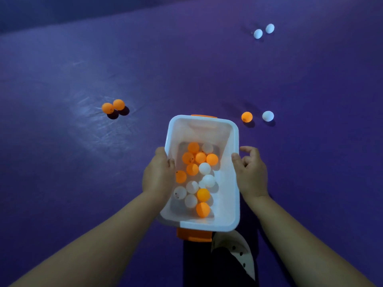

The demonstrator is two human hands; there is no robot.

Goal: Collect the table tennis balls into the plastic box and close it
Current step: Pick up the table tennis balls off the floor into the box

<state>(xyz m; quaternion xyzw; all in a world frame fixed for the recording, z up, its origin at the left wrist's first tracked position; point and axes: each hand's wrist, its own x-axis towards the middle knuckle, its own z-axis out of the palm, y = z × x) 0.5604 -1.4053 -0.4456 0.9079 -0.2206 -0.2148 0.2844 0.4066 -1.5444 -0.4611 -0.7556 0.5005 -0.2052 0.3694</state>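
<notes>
The white, orange-latched plastic box (228, 195), open-topped, held orange and white balls (200, 158). The left hand (158, 175) gripped its left rim; the right hand (251, 175), loosely curled, seemingly just touched its right rim.

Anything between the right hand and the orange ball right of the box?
Nothing visible: only bare purple surface lies between the right hand and the orange ball, and the plastic box has no lid on.

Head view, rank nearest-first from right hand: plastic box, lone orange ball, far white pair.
1. plastic box, right rim at the thumb of the right hand.
2. lone orange ball, just beyond the box, right side.
3. far white pair, top right.
</notes>
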